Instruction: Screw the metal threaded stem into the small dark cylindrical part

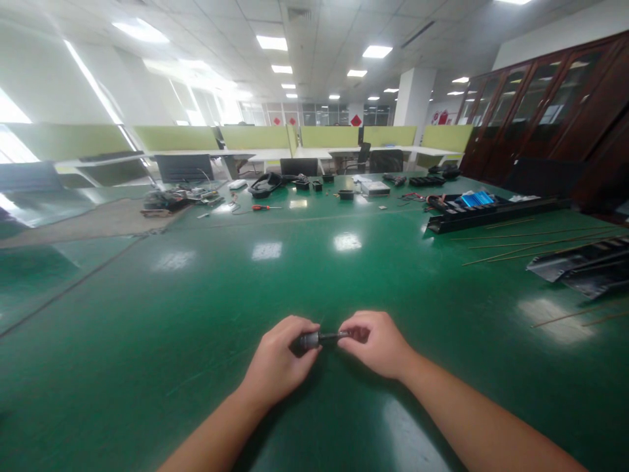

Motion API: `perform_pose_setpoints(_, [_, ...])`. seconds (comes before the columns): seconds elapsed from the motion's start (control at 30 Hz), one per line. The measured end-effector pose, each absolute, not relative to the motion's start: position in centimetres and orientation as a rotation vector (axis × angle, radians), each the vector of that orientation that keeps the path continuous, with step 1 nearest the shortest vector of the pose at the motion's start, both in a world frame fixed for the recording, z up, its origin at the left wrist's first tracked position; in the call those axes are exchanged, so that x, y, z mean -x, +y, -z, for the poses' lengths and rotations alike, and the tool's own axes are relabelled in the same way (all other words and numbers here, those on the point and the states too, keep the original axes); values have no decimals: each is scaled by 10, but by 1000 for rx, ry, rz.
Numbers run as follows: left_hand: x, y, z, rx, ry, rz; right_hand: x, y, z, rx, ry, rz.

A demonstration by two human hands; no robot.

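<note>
Just above the green table, my left hand (285,357) is closed around a dark grey cylindrical part (310,340) with a thin dark shaft (328,337) that points right. The part lies level between thumb and fingers, which hide much of its body. My right hand (376,342) pinches the far end of the shaft between thumb and index finger. Those fingertips cover the tip, so I cannot make out whether a small separate piece is held there. The exact kind of part is too small to tell.
Black metal channels (491,213) and thin rods (535,246) lie on the right of the green table (221,282). Toward the far edge are an orange-handled screwdriver (261,207), several black housings, a white box (375,188) and a heap of electronic parts (181,196).
</note>
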State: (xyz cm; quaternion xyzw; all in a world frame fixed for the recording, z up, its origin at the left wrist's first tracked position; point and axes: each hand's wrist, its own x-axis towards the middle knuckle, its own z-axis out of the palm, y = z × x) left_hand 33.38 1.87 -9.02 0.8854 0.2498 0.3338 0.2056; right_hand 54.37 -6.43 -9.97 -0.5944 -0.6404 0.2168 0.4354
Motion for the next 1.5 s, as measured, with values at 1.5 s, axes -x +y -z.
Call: perform_pose_setpoints(1.5, [-331,21,91,-2483,701,-939,-544,-64,100,1480,-1557,-564])
